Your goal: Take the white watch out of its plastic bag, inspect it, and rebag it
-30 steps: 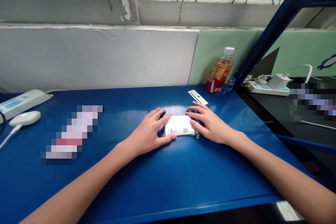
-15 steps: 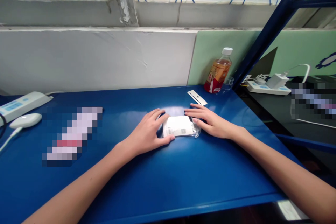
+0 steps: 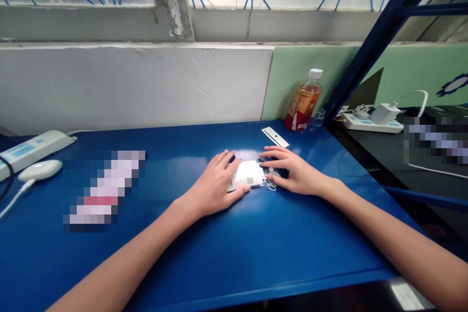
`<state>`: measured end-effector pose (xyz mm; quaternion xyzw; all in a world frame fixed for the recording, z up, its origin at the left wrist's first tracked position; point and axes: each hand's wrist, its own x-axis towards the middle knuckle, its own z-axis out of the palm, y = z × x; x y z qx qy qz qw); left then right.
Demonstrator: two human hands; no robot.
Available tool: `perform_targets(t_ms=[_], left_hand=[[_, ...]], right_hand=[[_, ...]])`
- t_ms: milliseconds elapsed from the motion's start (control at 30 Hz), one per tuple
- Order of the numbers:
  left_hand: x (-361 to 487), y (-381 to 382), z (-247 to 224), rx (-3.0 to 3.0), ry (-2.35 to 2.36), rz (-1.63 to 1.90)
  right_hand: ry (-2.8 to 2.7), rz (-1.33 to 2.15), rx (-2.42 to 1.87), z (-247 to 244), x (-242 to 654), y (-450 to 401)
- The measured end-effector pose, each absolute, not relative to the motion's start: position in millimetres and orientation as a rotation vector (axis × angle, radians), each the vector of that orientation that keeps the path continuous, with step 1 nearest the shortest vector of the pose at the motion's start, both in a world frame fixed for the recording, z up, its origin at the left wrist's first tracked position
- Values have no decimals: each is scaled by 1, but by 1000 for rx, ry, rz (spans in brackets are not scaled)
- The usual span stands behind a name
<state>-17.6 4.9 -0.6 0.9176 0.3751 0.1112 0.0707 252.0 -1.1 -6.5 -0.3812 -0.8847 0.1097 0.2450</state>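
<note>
A small white packet [image 3: 249, 175], its face printed with a square code, lies on the blue table between my hands. My left hand [image 3: 219, 183] grips its left side, with the thumb along the near edge and the index finger across the far corner. To the right, my right hand [image 3: 294, 169] is open, its fingers apart and curved, thumb below. A thin beaded chain [image 3: 271, 186] and some clear, shiny material lie at the packet's right end, beneath the right fingertips. Whether those fingers touch the chain, I cannot tell.
A white card [image 3: 275, 136] lies beyond my right hand, near a drink bottle [image 3: 304, 101] by the wall. Left stand a power strip [image 3: 34, 151], a white corded device [image 3: 40, 170] and a pixelated object [image 3: 107, 187]. A blue metal post [image 3: 365, 53] rises at right.
My left hand has shifted slightly right over the packet. The packet has turned a little, and a beaded chain now shows at its right end. My right hand remains nearly in place.
</note>
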Motion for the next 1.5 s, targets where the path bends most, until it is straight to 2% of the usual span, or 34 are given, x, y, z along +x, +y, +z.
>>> perform_targets(t_ms=[467,733,1133,1500], left_hand=[[-18,7,-3,2725,1037,458],[-22,10,1,2660,1098,472],[-21,10,-3,2645,1035,490],[-22,12,3,2574,1054,582]], right_hand=[[-2441,233,-925,-4,247,-4],[-2506,265,-1041,15,277,7],[-2431,375,-1072,-2,250,-6],[-2369,305,-1162,15,269,0]])
